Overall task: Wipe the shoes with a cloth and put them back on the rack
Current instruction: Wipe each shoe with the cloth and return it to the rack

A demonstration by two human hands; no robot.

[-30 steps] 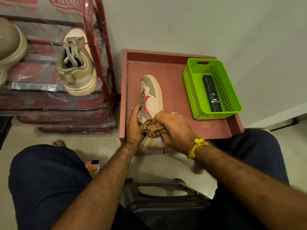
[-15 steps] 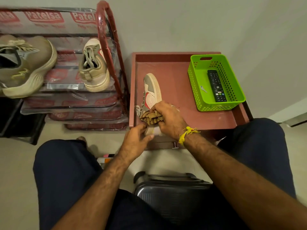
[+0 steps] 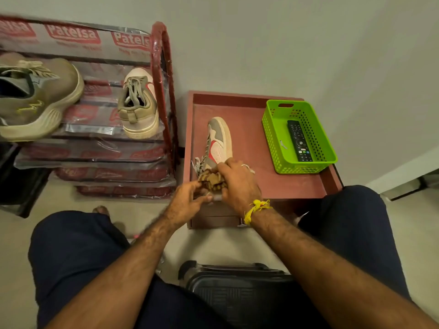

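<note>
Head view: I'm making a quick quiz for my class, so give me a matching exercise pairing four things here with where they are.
Things:
1. remote control
2. olive sneaker
3. brown striped cloth
4. white and grey sneaker with red mark

Places:
A. on the red shoe rack
B. on the red-brown table
C. in the green basket
D. in the right hand

Pairs: 1-C, 2-A, 3-D, 4-B

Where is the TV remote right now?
The remote lies inside the green basket, which sits on the right side of the red-brown table, to the right of the shoe being wiped.
</note>
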